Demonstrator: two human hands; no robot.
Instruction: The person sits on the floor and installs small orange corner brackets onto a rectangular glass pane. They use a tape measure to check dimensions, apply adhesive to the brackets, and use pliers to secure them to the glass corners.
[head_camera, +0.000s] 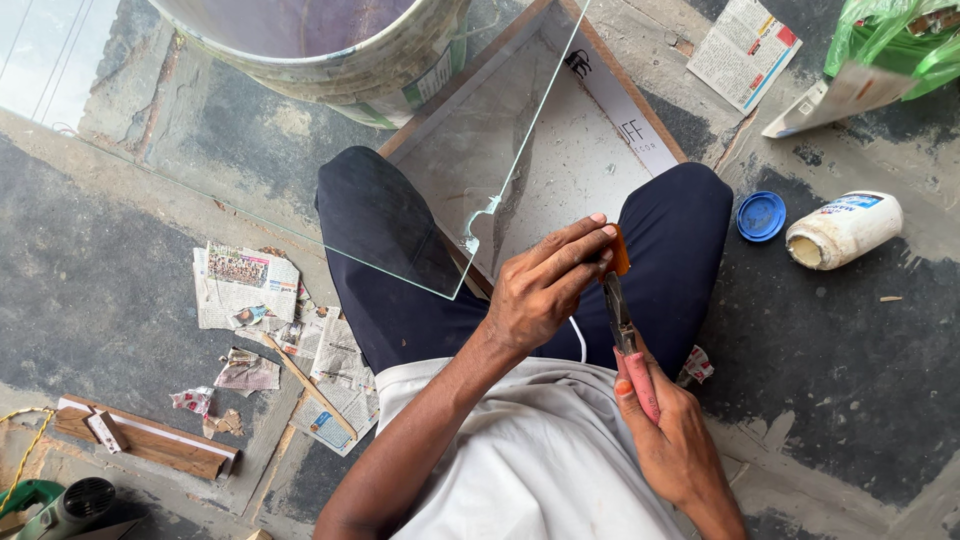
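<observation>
My right hand (672, 432) grips the pink handles of a pair of pliers (622, 322) that point upward over my lap. My left hand (545, 285) is closed around a small orange piece (620, 250) at the pliers' jaws. A clear glass sheet (250, 130) rests tilted on my left knee, its corner just left of my left hand. Under it lies a wooden picture frame (640, 110) with a pale backing.
A large bucket (330, 55) stands at the top. An open white glue bottle (845, 228) lies beside its blue cap (761, 216) on the right. Torn newspaper (245, 285), wood strips (150, 440) and a green power tool (50, 505) lie at the left. A green bag (890, 40) sits top right.
</observation>
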